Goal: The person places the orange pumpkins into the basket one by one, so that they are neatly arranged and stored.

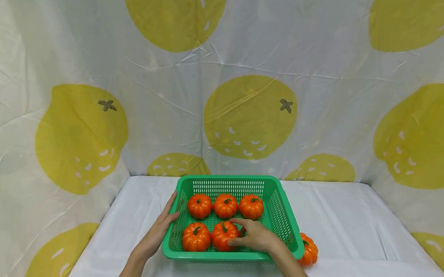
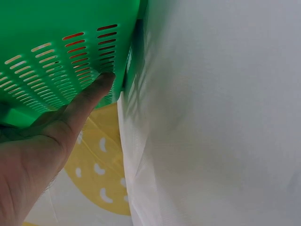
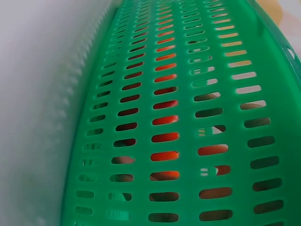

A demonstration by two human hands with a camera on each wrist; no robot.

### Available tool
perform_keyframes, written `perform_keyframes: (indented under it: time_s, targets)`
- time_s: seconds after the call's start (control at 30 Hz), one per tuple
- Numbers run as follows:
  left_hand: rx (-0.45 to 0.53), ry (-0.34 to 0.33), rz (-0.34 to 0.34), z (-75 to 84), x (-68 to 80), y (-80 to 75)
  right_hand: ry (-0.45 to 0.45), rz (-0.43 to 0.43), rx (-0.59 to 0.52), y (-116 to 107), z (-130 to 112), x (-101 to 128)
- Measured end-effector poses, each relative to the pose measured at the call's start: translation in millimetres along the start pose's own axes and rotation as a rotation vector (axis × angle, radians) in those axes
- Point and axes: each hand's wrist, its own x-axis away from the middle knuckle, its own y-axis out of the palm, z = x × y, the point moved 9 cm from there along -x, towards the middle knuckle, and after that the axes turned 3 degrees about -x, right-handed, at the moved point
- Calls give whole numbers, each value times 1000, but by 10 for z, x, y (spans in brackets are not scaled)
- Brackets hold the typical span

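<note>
A green plastic basket [image 1: 233, 257] with slotted walls stands on the white cloth. My left hand [image 1: 158, 230] holds its left side, the thumb over the rim; in the left wrist view, a straight finger [image 2: 91, 96] lies along the outer wall [image 2: 56, 52]. Inside, my right hand [image 1: 255, 235] grips a small orange pumpkin [image 1: 223, 237] in the front row, thumb and fingers at its right side. Another pumpkin [image 1: 196, 237] sits to its left. In the right wrist view, the basket's slotted wall [image 3: 186, 117] mostly hides the hand and the pumpkin.
Three more pumpkins line the basket's back row, the middle one [image 1: 225, 206] among them. Outside, one pumpkin [image 1: 308, 250] rests on the cloth against the right wall, partly hidden by the rim. A lemon-print curtain [image 1: 251, 50] encloses the table [image 1: 347, 233] behind and at the sides.
</note>
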Motion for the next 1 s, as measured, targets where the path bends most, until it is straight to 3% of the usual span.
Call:
perform_keyframes:
  time_s: [0.23, 0.33, 0.47, 0.63, 0.8, 1.0]
  targets:
    - [2, 3, 0, -2, -13, -11, 12, 12, -1, -10, 33, -18]
    - [10, 2, -1, -18, -17, -3, -11, 56, 14, -98, 13, 39]
    - [9, -6, -4, -25, -5, 0, -71, 205, 61, -383, -61, 252]
    - [-2, -11, -1, -20, 5, -7, -124, 449, 111, -831, -16, 688]
    - [-9, -18, -3, -19, 7, -11, -83, 609, 196, -1120, 255, 1117]
    - [-9, -18, -1, -28, 3, -1, 62, 629, 212, -1157, 774, 1403]
